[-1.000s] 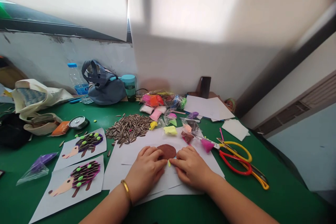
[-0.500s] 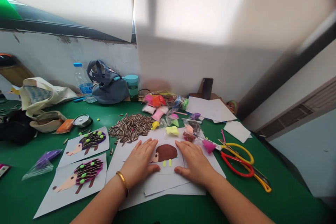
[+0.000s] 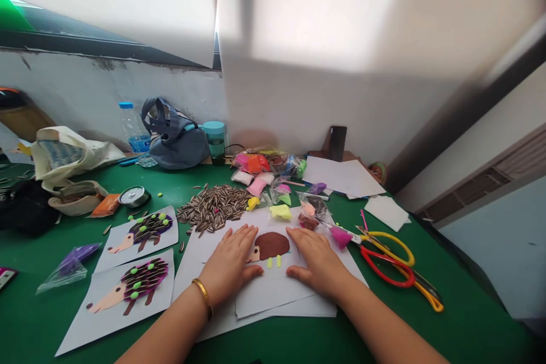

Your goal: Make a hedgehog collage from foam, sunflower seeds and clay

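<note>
Both my hands lie flat on a white sheet of paper (image 3: 273,296), one at each side of a clay hedgehog (image 3: 273,245). The hedgehog has a brown body, a pale face at the left and two short yellow-green legs. My left hand (image 3: 232,259), with a gold bangle at the wrist, rests with fingers stretched just left of the face. My right hand (image 3: 318,264) rests open to the right of the body. Neither hand grips anything. Under this sheet lie more white sheets, partly hidden by my hands and forearms.
Beyond my left hand is a heap of striped sunflower seeds (image 3: 215,207). Two hedgehog pictures (image 3: 145,284) lie at the left. Scissors with red and yellow handles (image 3: 388,259) lie at the right. Yellow clay (image 3: 280,212) and bagged clay (image 3: 256,165) sit at the back.
The paper with the hedgehog and both hands appear very slightly further right. My hands keep the same flat pose, and nothing has been picked up or let go.
</note>
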A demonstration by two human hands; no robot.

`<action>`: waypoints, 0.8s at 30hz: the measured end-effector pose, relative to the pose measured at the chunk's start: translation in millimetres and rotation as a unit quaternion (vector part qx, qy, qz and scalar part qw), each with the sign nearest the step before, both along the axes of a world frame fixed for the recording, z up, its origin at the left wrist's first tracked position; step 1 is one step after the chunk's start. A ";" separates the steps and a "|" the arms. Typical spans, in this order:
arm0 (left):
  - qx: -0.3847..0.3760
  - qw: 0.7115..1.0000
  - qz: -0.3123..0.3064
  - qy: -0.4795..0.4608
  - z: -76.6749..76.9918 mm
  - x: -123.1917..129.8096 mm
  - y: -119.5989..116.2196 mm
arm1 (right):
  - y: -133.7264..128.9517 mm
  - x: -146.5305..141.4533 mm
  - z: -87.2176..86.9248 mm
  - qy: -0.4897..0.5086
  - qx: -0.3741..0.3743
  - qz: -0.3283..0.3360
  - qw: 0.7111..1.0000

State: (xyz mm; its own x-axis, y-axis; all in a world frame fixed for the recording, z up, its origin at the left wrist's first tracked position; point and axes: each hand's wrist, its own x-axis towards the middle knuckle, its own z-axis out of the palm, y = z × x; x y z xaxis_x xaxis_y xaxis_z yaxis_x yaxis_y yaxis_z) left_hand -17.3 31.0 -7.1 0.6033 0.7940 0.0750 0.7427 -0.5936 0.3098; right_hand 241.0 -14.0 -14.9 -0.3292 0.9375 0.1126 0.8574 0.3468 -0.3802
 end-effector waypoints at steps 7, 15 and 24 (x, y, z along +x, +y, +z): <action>-0.011 1.000 -0.008 -0.009 -1.6 -1.6 2.0 | 2.5 4.2 -1.8 0.018 -0.009 -0.002 1.000; -0.033 0.999 -0.009 0.000 1.5 -2.2 2.4 | 3.0 4.3 0.2 0.024 -0.025 -0.012 0.999; 0.017 0.999 -0.028 -0.031 6.1 -3.9 3.3 | 3.5 4.3 -0.8 0.032 -0.030 -0.015 0.999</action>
State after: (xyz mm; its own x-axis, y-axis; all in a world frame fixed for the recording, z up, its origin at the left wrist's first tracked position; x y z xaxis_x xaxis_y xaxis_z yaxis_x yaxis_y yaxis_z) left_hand -21.2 34.3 -1.0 0.6398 0.7557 0.1397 0.6882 -0.6443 0.3334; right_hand 245.2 -10.5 -15.7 -0.2946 0.9526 0.0763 0.8401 0.2962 -0.4544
